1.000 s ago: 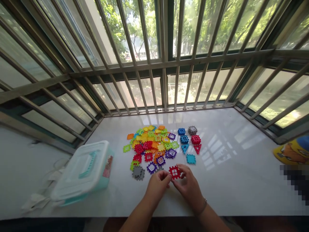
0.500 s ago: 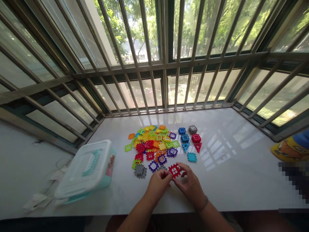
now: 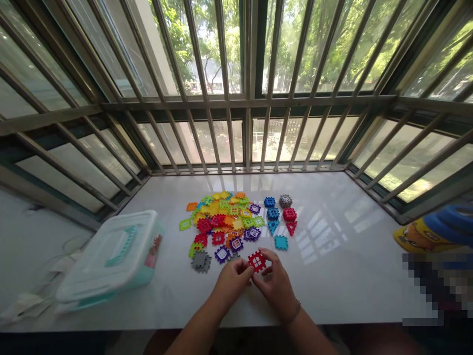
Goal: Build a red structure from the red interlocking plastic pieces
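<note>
Between my two hands, above the front of the table, is a red square building tile (image 3: 257, 262) with notched edges and a window pattern. My left hand (image 3: 236, 277) pinches its lower left corner. The fingers of my right hand (image 3: 274, 281) grip it along the right side and top corner. Just beyond lie purple window tiles (image 3: 222, 254), and a grey tile (image 3: 233, 258) is partly covered by my left hand. A stack of grey tiles (image 3: 201, 262) rests left of my hands. A light-blue tile (image 3: 281, 242) lies flat to the right.
A mixed heap of colored tiles (image 3: 214, 209) spreads behind my hands. Right of it stand sorted blue pieces (image 3: 272, 214), red pieces (image 3: 289, 214) and a grey stack (image 3: 286, 200). A lidded plastic box (image 3: 111, 256) sits left; a blue-and-yellow object (image 3: 432, 230) is far right. Barred windows enclose the table.
The view has turned slightly to the right, so everything appears shifted left. Both hands keep hold of the red tile in nearly the same pose.
</note>
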{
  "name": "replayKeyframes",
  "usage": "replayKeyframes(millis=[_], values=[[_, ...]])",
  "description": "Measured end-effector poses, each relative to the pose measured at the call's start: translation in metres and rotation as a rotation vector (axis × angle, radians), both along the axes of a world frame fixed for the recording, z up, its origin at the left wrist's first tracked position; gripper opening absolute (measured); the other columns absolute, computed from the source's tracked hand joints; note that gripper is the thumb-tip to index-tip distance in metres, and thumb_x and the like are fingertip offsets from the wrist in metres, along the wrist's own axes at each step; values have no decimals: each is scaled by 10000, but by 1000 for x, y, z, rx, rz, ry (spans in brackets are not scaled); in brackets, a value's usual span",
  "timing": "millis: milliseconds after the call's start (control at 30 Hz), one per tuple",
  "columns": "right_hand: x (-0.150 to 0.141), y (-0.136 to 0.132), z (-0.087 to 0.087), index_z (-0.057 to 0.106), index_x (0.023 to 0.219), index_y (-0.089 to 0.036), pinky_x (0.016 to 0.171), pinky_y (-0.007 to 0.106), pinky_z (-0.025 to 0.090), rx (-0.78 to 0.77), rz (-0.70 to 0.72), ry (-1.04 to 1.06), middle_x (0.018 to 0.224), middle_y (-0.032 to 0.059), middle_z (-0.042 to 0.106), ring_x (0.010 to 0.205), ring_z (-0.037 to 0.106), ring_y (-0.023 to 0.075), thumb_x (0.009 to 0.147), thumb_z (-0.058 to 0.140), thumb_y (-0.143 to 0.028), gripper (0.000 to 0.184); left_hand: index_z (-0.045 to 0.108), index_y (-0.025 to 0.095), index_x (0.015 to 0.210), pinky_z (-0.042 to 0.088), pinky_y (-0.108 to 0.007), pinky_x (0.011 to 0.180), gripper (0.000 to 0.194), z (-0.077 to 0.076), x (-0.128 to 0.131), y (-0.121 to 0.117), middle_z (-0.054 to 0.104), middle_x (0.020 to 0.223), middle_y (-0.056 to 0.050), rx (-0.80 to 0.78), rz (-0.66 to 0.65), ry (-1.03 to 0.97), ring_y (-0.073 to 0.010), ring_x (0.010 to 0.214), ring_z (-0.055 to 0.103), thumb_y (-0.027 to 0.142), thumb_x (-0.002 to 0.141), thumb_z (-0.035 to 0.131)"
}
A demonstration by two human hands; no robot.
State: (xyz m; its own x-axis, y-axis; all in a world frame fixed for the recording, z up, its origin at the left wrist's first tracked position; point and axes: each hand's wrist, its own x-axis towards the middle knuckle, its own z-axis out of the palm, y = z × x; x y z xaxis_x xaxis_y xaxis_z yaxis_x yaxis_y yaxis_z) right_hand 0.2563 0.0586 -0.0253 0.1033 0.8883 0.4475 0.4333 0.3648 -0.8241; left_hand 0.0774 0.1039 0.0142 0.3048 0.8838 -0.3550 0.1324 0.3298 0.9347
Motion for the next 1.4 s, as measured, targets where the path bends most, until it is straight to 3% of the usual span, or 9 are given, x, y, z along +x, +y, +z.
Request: replayKeyframes(millis=[100,200,367,500,600,733,867,1033,1400], values=[[0,0,-1,548,1539,-295,689,343,706,0,-28,5,1516,167,641,1223,741,303,935,827,-266,666,695,211,802,562,-315,695,397,6,1,0,737,780,-29,13,-18,21,-196,701,669,596,800,792],[1,-1,-1,546,1530,-301,728,368,702,-7,-98,1,1497,160,646,1206,736,303,942,858,-335,666,722,220,865,528,-311,669,445,16,-17,11,737,816,-36,147,25,154,-204,703,655,662,887,685],[30,6,13,548,1511,-284,877,456,672,14,-297,-22,1476,161,647,1211,710,314,972,831,-441,629,660,235,782,398,-310,708,453,23,-99,59,672,733,-27,556,336,767,-205,715,589,588,1021,507],[85,41,31,587,1453,-241,914,489,628,31,-510,-63,1377,161,679,1140,700,320,952,831,-563,644,626,231,773,317,-331,673,454,4,-167,100,687,758,-77,477,456,1102,-232,731,568,525,1049,416],[128,81,36,598,1415,-227,964,522,603,19,-594,-149,1331,157,690,1147,684,339,941,798,-654,669,682,222,833,347,-347,683,488,-11,-194,121,747,839,-129,347,495,1212,-269,762,613,530,1053,374],[160,126,27,600,1400,-211,1097,575,535,57,-592,-327,1338,168,697,1212,643,362,968,718,-699,662,754,221,916,405,-375,719,552,-19,-202,137,803,962,-163,279,392,1303,-310,842,686,522,1061,315],[159,147,10,605,1398,-212,1140,575,503,73,-593,-379,1349,165,701,1248,623,368,1014,658,-672,602,792,225,973,440,-399,722,605,-20,-198,144,822,1070,-178,232,284,1414,-343,895,721,520,1063,271],[154,152,-3,611,1400,-200,1136,580,512,55,-552,-405,1341,177,703,1244,620,380,1010,665,-646,595,809,223,1037,479,-418,730,639,-19,-192,148,821,1155,-188,186,221,1452,-375,972,748,524,1066,246],[157,155,-9,597,1422,-184,1140,605,527,42,-510,-424,1344,196,694,1259,621,385,1013,663,-584,576,813,220,1079,517,-446,758,640,-18,-187,147,818,1189,-195,180,226,1459,-395,1016,759,498,1069,236]])
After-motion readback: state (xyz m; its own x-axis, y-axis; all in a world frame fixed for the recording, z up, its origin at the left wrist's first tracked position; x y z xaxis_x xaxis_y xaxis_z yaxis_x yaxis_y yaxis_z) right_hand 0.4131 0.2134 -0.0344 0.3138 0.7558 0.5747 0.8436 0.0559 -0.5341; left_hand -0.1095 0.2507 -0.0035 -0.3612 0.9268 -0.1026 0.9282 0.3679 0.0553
